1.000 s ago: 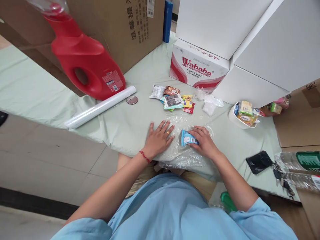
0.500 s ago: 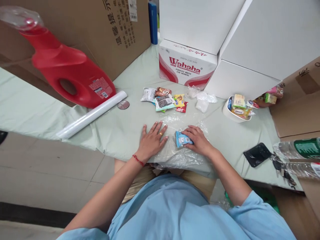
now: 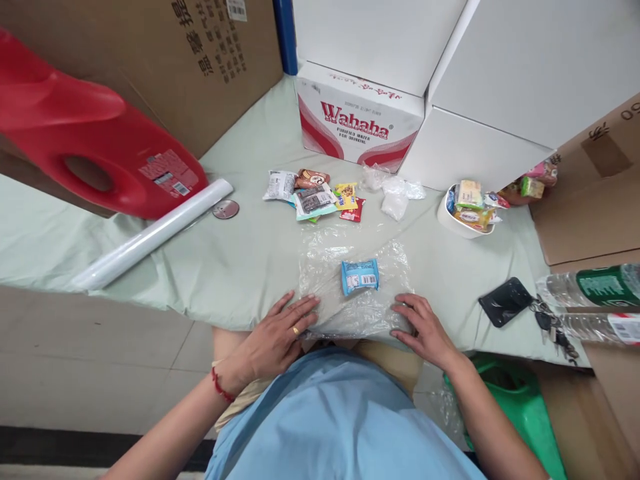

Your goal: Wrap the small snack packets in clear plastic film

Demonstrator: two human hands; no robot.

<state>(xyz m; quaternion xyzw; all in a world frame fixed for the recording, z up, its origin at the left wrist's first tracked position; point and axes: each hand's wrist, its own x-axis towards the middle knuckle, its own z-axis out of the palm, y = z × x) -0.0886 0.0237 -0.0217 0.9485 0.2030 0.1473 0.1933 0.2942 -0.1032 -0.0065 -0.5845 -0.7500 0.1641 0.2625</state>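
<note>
A small blue snack packet (image 3: pixel 360 276) lies on a sheet of clear plastic film (image 3: pixel 327 250) spread at the table's front edge. No hand touches the packet. My left hand (image 3: pixel 280 332) is at the film's near left corner, fingers stretched out and their tips on or beside it. At the film's near right side is my right hand (image 3: pixel 424 328), its fingers apart and slightly curved, tips at the film's edge. Part of the film hangs over the table edge toward my lap.
Behind the film lie several snack packets (image 3: pixel 316 200) and crumpled clear plastic (image 3: pixel 395 205). Left are a film roll (image 3: pixel 155 233), a round disc (image 3: pixel 226 209) and a red jug (image 3: pixel 105 133). Right are a white tub (image 3: pixel 463 227), a black pouch (image 3: pixel 505 302), keys (image 3: pixel 553 327) and plastic bottles (image 3: pixel 600 287).
My right hand has let go of the blue packet and moved back and right to the film's edge. My left hand has drawn back toward the table edge. The view has shifted slightly.
</note>
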